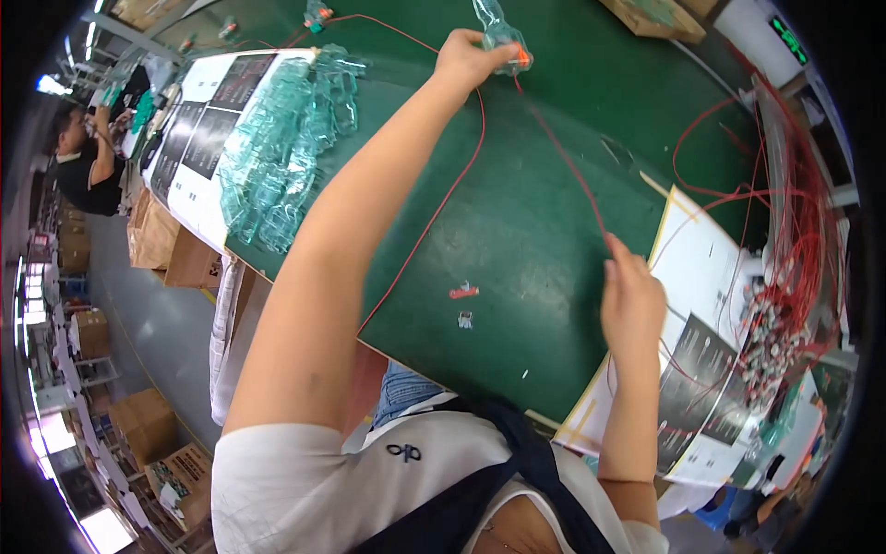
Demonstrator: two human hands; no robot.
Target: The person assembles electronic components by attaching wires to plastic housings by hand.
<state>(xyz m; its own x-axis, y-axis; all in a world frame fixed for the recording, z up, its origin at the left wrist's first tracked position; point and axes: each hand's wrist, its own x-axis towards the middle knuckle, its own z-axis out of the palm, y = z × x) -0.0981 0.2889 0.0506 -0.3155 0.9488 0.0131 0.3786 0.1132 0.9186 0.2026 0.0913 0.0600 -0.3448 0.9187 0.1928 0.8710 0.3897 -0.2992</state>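
Note:
My left hand (pixel 469 65) reaches to the far side of the green table (pixel 526 231). Its fingers are closed on a clear greenish plastic shell (pixel 498 35) with an orange part inside. From the shell a thin red wire (pixel 560 148) slants down to my right hand (pixel 634 305), which pinches it at the right of the table. Another red stretch of wire loops below my left wrist to the table's near edge. Between my arms lie a small red piece (pixel 464 292) and a small white connector (pixel 465 320), touched by neither hand.
Several clear plastic shells (pixel 286 148) are piled on printed sheets at the left. A bundle of red wires (pixel 798 268) with small connectors hangs at the right over more printed sheets (pixel 701 249). A cardboard tray (pixel 651 20) stands at the back; another person (pixel 88 162) works at the far left.

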